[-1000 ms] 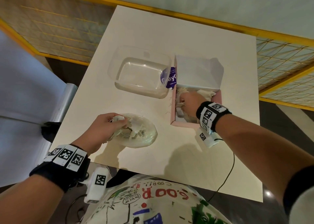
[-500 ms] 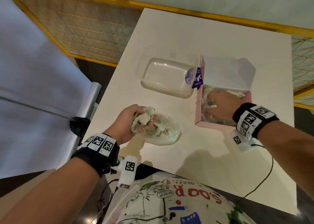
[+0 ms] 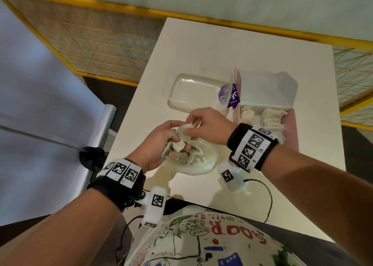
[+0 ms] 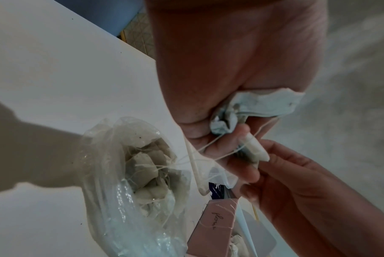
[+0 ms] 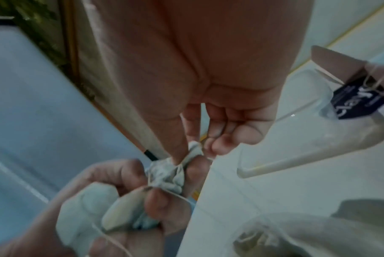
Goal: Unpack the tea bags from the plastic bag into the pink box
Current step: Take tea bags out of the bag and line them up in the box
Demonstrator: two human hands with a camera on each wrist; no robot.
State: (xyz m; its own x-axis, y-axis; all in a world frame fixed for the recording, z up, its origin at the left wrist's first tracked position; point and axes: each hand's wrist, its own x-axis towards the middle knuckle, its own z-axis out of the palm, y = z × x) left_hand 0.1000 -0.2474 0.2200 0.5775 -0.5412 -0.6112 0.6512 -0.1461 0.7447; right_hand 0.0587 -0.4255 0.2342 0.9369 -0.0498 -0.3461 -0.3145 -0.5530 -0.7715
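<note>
A clear plastic bag (image 3: 198,160) with several tea bags lies on the white table near its front edge. My left hand (image 3: 161,144) holds a clump of tea bags (image 4: 259,106) just above the bag's mouth. My right hand (image 3: 203,124) meets it there and pinches one tea bag (image 5: 171,172) of that clump between thumb and fingers. Strings trail from the clump down into the plastic bag (image 4: 142,173). The pink box (image 3: 290,128) stands open to the right, with several tea bags (image 3: 270,118) inside and its white lid flap upright behind.
A clear plastic tub (image 3: 193,92) sits behind the hands, left of the pink box, with a purple label (image 3: 230,96) at its right end. The white table (image 3: 232,49) runs back toward a yellow rail. A cable (image 3: 266,197) hangs off the front edge.
My right hand left the pink box and came left to the clump. My left hand lifted tea bags out of the plastic bag's mouth. The head view swung left.
</note>
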